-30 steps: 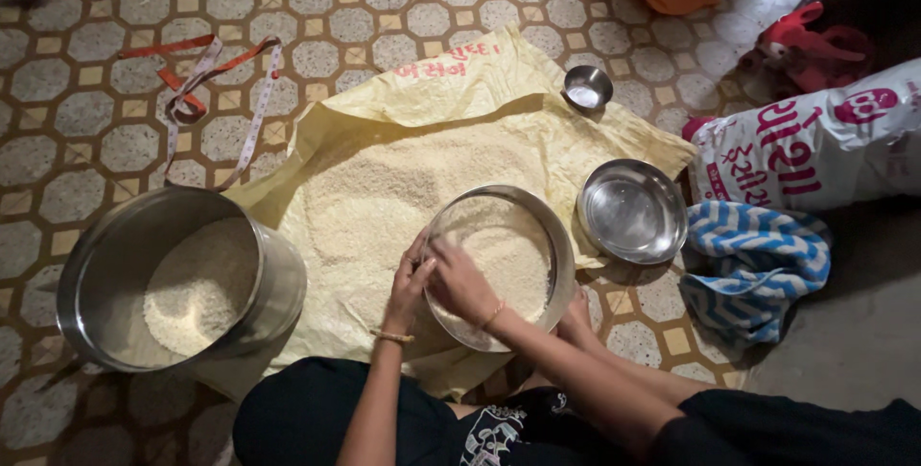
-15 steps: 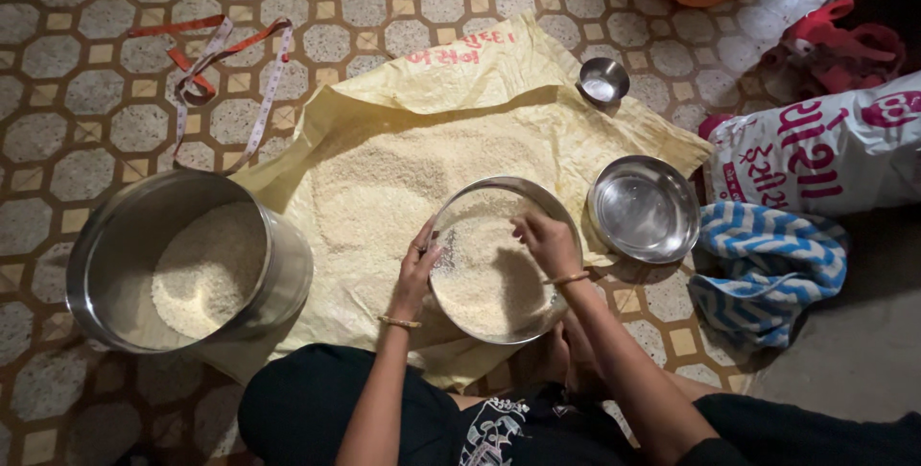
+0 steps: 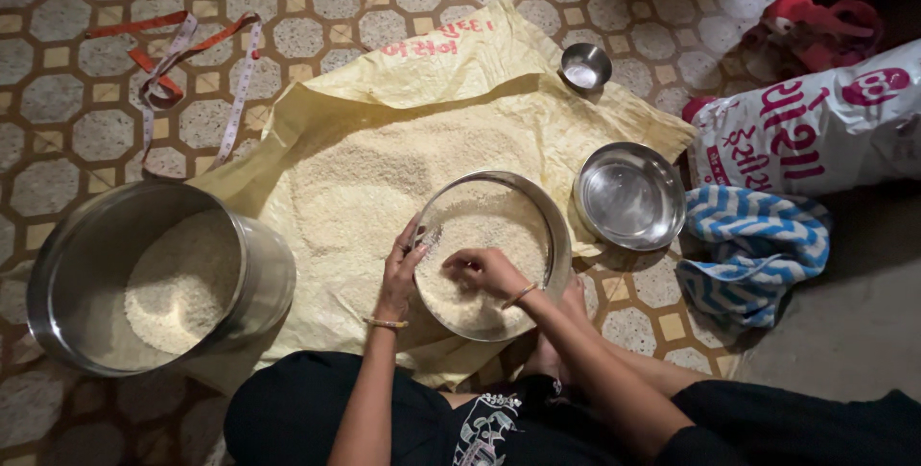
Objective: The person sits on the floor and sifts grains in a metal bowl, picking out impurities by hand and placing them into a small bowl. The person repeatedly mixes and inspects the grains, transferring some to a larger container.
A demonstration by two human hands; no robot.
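Steel sieve at centre frame looks rigid but grain-heavy to me, best held by its rim, where my left hand clasps it while my right hand rakes loosely.

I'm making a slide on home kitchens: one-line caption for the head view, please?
Left hand steadies round steel sieve while right hand works pale grain inside.

I count two hands of mine: my left hand and my right hand. Under them is one round sieve. Left of my hands stands one big steel pot. To their right lie one steel plate, one small steel bowl farther off, and one striped cloth.
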